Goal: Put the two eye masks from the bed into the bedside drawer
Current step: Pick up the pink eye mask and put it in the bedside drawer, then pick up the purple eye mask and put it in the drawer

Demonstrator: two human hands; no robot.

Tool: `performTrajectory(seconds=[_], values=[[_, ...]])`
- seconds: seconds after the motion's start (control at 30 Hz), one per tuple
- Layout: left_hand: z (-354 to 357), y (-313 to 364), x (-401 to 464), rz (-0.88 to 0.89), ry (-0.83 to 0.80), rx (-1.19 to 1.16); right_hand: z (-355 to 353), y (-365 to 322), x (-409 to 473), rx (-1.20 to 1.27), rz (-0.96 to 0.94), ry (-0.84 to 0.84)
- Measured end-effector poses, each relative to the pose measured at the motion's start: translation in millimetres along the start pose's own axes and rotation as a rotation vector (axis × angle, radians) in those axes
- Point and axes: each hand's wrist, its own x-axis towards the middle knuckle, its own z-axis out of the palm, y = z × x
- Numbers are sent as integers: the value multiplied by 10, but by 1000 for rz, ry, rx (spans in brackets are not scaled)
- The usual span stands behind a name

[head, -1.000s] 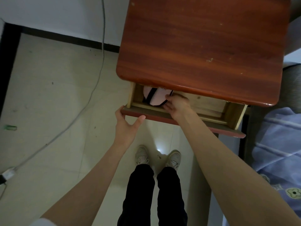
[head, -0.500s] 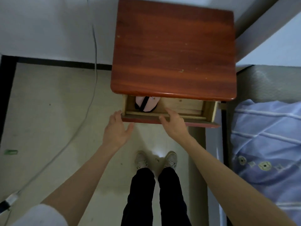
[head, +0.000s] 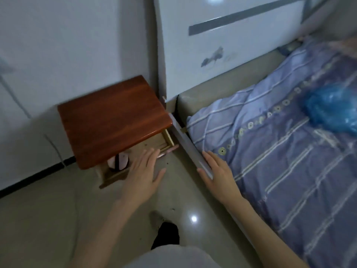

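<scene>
The bed (head: 280, 151) fills the right of the frame, its soft, rumpled quilt lilac-blue with pale stripes and a row of small round flowers; a crinkled blue plastic bag (head: 332, 107) lies on it at the far right, and a glossy white headboard (head: 222, 45) with a grey bar rises behind. Left of centre stands the bedside cabinet (head: 114, 117), its flat, polished reddish wood top rectangular with rounded edges. Beneath it the pale-wood drawer (head: 166, 138) is pulled out, and a pink padded eye mask (head: 121, 161) with a black strap lies in its lower-left end. The second mask cannot be made out. Pale, shiny tiles cover the floor (head: 38, 219). The left hand (head: 143, 171) hovers open and empty, fingers spread, over the drawer front; the right hand (head: 218, 171) is also open and empty, palm down at the bed's grey side rail (head: 185, 144). Half a second earlier the view looked straight down on the cabinet with both hands at the drawer front; now it has swung toward the bed, and the right hand has left the drawer.
</scene>
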Motion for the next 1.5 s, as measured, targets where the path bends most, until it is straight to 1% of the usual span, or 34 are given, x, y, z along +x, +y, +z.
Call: performTrajectory(seconds=[0.07,0.2,0.33,0.53,0.67,0.8,0.97,1.13,1.23,1.3,1.5], values=[[124,403,-12,94,-25,0,-206,261,-357,4,60,88],[462,1277,-274,315,-155,49,-522,820,-1309,31,234,243],[884,2158,-836,547,-240,105,-670,1346,-2492,44,393,366],[1590,3284,-1771,855,-366,113,-747,2018,-4302,69,677,544],[2065,3971,-2251,980,-495,95,-775,2424,-5224,91,878,652],[2555,4610,-2587,1119,-619,137,-756,2833,-5868,125,1020,717],[3289,5409,-2867,1213,-736,187,-828,3526,-6480,136,1148,756],[4122,6340,-3021,1251,-827,186,-1164,4482,-6991,158,1231,753],[4547,6954,-3113,1291,-824,182,-1393,5042,-7268,152,1257,725],[4790,7337,-3187,1321,-831,200,-1519,5386,-7445,142,1277,738],[5541,8122,-3424,1357,-890,301,-1613,6325,-7921,170,1304,703]])
